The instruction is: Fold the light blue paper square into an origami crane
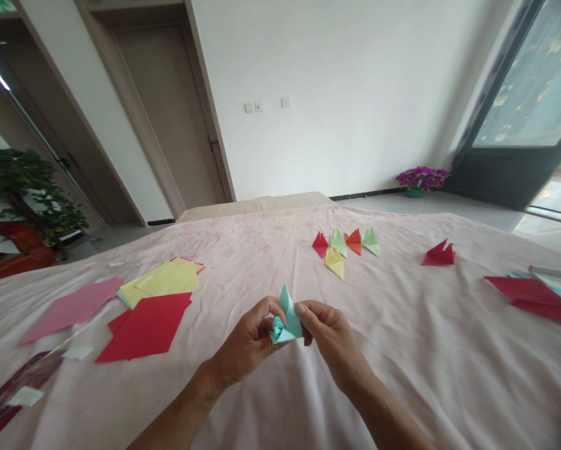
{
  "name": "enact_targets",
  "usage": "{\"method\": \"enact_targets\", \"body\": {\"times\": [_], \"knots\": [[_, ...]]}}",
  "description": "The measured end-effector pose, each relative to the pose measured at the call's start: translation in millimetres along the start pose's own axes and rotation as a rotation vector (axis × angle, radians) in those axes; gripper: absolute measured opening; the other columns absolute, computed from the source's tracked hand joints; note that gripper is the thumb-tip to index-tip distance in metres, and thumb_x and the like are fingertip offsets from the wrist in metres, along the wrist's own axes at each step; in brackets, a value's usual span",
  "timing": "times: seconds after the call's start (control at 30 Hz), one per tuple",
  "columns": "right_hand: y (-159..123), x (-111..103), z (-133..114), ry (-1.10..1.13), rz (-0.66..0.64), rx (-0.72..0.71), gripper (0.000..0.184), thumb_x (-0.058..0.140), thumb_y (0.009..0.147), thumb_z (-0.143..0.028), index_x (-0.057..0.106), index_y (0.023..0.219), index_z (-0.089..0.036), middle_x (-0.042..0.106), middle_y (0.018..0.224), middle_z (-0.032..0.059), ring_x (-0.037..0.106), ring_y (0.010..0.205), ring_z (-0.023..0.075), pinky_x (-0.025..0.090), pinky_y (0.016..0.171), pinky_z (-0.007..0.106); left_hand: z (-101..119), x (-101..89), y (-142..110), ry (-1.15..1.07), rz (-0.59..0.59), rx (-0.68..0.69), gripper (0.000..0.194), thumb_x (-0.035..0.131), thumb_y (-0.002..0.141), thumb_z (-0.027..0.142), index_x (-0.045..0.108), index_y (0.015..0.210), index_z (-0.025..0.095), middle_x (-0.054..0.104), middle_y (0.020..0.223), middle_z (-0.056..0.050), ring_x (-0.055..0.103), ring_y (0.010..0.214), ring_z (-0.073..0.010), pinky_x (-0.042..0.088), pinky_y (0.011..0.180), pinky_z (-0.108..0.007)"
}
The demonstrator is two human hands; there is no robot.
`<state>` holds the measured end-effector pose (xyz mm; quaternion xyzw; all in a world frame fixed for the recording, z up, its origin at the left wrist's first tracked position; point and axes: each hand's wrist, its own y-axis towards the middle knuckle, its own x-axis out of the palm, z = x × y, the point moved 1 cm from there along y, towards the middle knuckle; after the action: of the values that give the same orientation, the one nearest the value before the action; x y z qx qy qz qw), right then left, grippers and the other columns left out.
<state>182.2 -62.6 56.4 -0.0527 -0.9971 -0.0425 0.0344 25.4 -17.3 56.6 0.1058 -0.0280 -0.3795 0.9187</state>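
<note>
A light-blue folded paper piece [290, 319] is held up above the cloth, with a pointed tip rising at its top and a crumpled-looking fold at its lower left. My left hand [255, 334] pinches it from the left, thumb and fingers around the crumpled fold. From the other side, my right hand [330, 331] grips its right edge between thumb and fingers. Beyond my hands stand small folded paper pieces: a red one [320, 244], an orange one [354, 242], a yellow one [335, 262] and light-green ones [370, 242].
Red sheets [152, 328], yellow sheets [168, 278] and a pink sheet [72, 309] lie at left on the pink cloth [243, 262]. A phone-like dark red object [13, 394] is at lower left. At right are a red folded piece [440, 254] and more red paper [533, 297].
</note>
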Motion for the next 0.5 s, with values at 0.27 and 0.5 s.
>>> {"method": "enact_targets", "body": {"times": [0.27, 0.5], "knots": [[-1.1, -1.0, -0.6, -0.394, 0.174, -0.126, 0.027, 0.057, 0.083, -0.036, 0.067, 0.067, -0.017, 0.058, 0.056, 0.0000, 0.050, 0.052, 0.0124, 0.036, 0.048, 0.023, 0.6, 0.9, -2.9, 0.060, 0.025, -0.018, 0.023, 0.068, 0.081, 0.028, 0.049, 0.090, 0.021, 0.051, 0.090, 0.000, 0.046, 0.068, -0.0091, 0.036, 0.060, -0.021], [0.4, 1.2, 0.7, -0.586, 0.298, -0.291, 0.016, 0.060, 0.081, -0.027, 0.066, 0.068, -0.020, 0.063, 0.060, 0.0008, 0.056, 0.054, 0.0137, 0.040, 0.053, 0.024, -1.1, 2.1, -1.4, 0.038, 0.047, 0.051, 0.016, 0.068, 0.080, 0.023, 0.055, 0.089, 0.019, 0.051, 0.112, -0.005, 0.050, 0.071, -0.0090, 0.037, 0.059, -0.020]]}}
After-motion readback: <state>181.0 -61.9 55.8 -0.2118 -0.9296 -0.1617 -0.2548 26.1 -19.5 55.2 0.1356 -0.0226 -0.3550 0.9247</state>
